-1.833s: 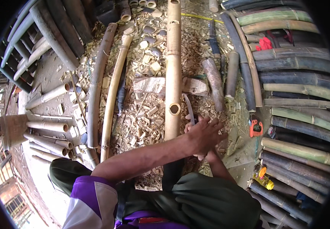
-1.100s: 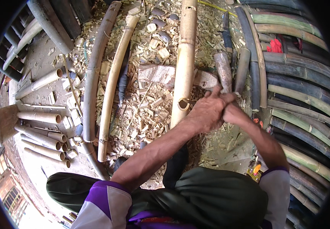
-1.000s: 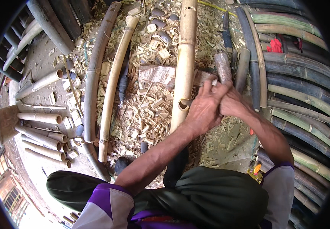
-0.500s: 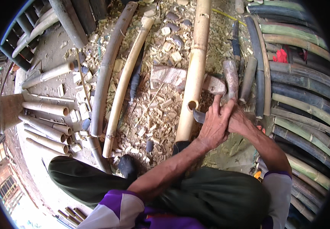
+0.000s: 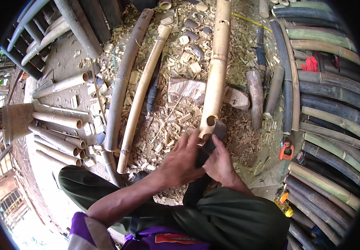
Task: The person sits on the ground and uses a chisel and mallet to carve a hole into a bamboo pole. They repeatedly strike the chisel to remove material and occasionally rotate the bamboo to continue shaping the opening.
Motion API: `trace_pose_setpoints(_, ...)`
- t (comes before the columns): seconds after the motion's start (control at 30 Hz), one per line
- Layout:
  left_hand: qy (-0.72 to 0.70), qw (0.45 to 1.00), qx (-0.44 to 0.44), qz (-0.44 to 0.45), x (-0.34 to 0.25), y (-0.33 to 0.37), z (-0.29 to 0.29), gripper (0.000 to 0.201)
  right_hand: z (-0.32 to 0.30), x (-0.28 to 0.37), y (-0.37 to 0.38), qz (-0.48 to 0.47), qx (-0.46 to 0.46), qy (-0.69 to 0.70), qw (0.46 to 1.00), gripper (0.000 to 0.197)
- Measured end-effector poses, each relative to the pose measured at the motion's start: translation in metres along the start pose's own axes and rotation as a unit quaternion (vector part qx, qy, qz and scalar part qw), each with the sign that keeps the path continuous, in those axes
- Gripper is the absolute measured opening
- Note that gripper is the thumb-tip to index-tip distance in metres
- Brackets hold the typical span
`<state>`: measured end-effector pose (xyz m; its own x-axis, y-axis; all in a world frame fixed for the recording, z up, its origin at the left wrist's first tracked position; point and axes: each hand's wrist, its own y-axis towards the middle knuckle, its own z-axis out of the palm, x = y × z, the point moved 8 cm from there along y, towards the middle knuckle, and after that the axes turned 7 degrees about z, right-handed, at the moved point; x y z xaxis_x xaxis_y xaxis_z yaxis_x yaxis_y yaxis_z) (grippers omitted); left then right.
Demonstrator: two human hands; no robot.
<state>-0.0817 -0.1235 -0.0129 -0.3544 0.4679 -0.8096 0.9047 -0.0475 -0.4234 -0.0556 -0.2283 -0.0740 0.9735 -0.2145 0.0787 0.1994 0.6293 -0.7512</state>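
A long pale bamboo pole [image 5: 218, 62] lies lengthwise before me, resting across a wooden block [image 5: 238, 98]. An open round hole [image 5: 210, 121] shows near its close end. Against the pole beside this hole sits the grey, broad blade [image 5: 219, 128] of a dark-handled tool. My right hand [image 5: 222, 166] is closed around the dark part below the blade, thumb pointing up along it. My left hand [image 5: 181, 162], smeared by motion, is at the pole's close end and the tool's left side; its fingers partly cover both, so its grip is unclear.
Wood chips [image 5: 176, 129] cover the ground. Left of the pole lie a thin bamboo length [image 5: 144, 96], a thicker one [image 5: 124, 79] and a black-handled tool [image 5: 151, 98]. To the right are a short thick log [image 5: 255, 100], an orange tool [image 5: 287, 150], a yellow tool [image 5: 283, 203] and stacked bamboo [image 5: 330, 100].
Both hands have moved left and closer to me, from right of the pole to its close end. The blade has turned and now lies against the pole by the hole.
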Motion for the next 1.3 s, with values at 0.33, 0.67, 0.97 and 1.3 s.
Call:
trace_pose_setpoints(0.33, 0.387, 0.917, 0.089, -0.02, -0.029, 0.01, -0.061, 0.023, -0.004, -0.013, 0.04, 0.058, 0.144, 0.096, 0.983, 0.038)
trace_pose_setpoints(0.67, 0.171, 0.966, 0.139, -0.138, 0.02, -0.006, 0.003, 0.046, -0.029, 0.025, 0.022, 0.08, -0.02, -0.083, 0.993, 0.027)
trace_pose_setpoints(0.97, 0.326, 0.919, 0.196, -0.102, -0.028, 0.008, -0.038, 0.027, -0.013, 0.004, 0.026, 0.082, 0.128, 0.027, 0.988, 0.037)
trace_pose_setpoints(1.3, 0.074, 0.974, 0.127, -0.172, 0.031, -0.002, 0.012, 0.043, -0.033, 0.032, 0.026, 0.105, -0.003, -0.131, 0.986, 0.023)
